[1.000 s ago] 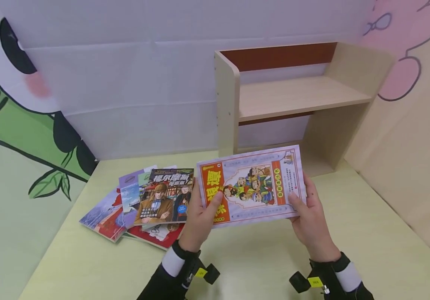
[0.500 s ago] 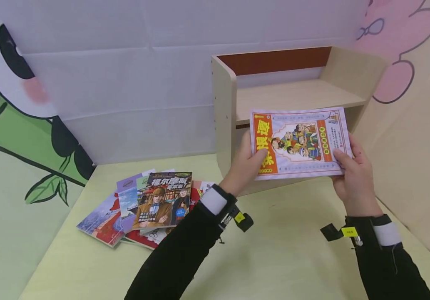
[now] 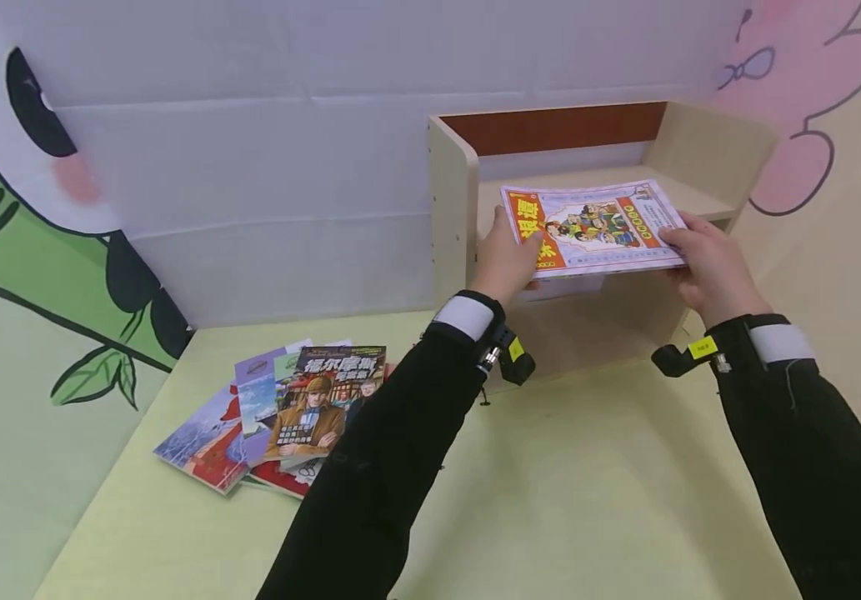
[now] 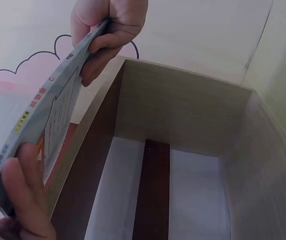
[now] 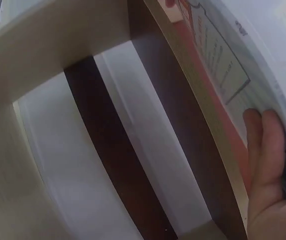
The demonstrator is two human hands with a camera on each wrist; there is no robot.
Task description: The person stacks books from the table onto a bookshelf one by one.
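A thin book (image 3: 598, 229) with a lilac cover, an orange title band and cartoon figures is held level in both hands, face up. My left hand (image 3: 507, 262) grips its left end, thumb on the cover and fingers underneath. At the other end my right hand (image 3: 717, 267) holds it the same way. The book overlaps the front of the upper shelf (image 3: 693, 196) of a small wooden bookshelf (image 3: 453, 208) in the head view. In the left wrist view the book's spine (image 4: 43, 100) and the fingers (image 4: 25, 192) under it show beside the lower compartment.
Several picture books lie in an overlapping pile on the pale table (image 3: 588, 475), topped by a book (image 3: 317, 404) with a detective on its cover. The left forearm passes over the pile's right side. A lilac cloth (image 3: 287, 167) hangs behind the bookshelf.
Both hands have carried the book from above the table, rightward and forward, up to the bookshelf's upper shelf. Its cover has tipped from facing me to nearly flat. The pile stays put.
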